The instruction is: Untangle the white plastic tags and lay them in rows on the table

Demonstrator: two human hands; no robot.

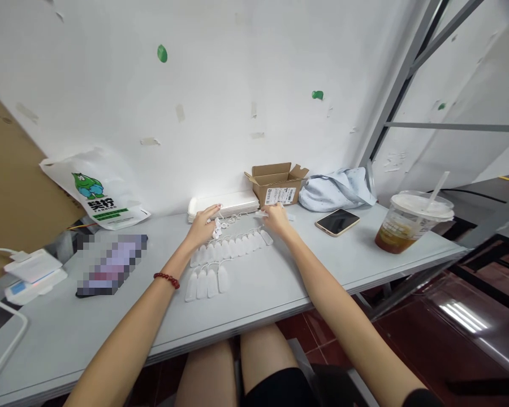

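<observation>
Several small white oblong pieces with thin cords lie in two rows [231, 249] [207, 281] on the grey table [254, 294]. My left hand [202, 225] rests at the far end of the longer row, fingers on a small white piece and its tangled cord [219, 226]. My right hand [276, 219] is at the row's right end, fingers curled near the cords; what it grips is too small to tell. A flat white tray [233, 202] lies just behind both hands.
An open cardboard box [277, 185] and a pale blue cloth [337, 189] sit against the wall. A phone [337, 221] and an iced drink cup with straw [411, 221] stand right. A printed plastic bag [99, 192], a blurred item [112, 264] and a white device [34, 274] lie left.
</observation>
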